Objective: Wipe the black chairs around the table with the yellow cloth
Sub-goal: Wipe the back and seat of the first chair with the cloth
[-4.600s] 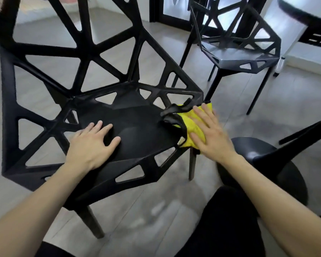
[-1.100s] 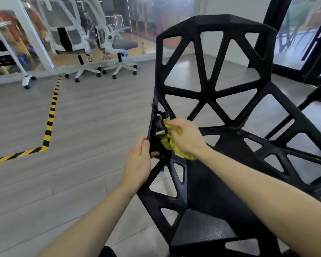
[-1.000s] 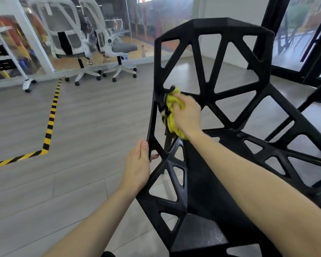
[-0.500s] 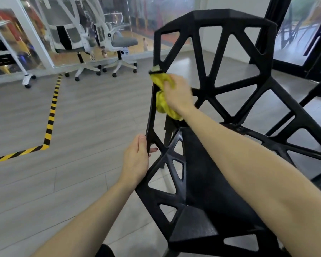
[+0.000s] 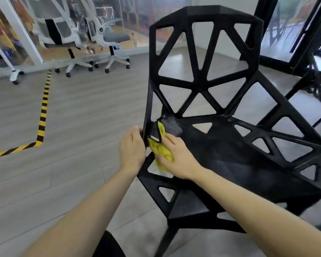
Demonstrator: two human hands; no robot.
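Observation:
A black chair (image 5: 228, 145) with a lattice of triangular openings fills the right half of the view, its tall back rising at the centre. My right hand (image 5: 176, 156) grips the bunched yellow cloth (image 5: 160, 149) and presses it against the chair's left side strut, low down where the back meets the seat. A dark edge of the cloth sticks up above the hand. My left hand (image 5: 132, 147) holds the same strut from the outside, fingers curled round its edge, right beside the cloth.
Two white office chairs (image 5: 78, 39) on castors stand at the back left before a glass wall. A yellow-and-black tape line (image 5: 43, 115) runs across the grey plank floor. Black frames and another black chair (image 5: 319, 78) stand at the far right.
My right hand has brought the cloth down the chair's left strut from high on the back to the seat level. My left hand keeps its hold on the strut.

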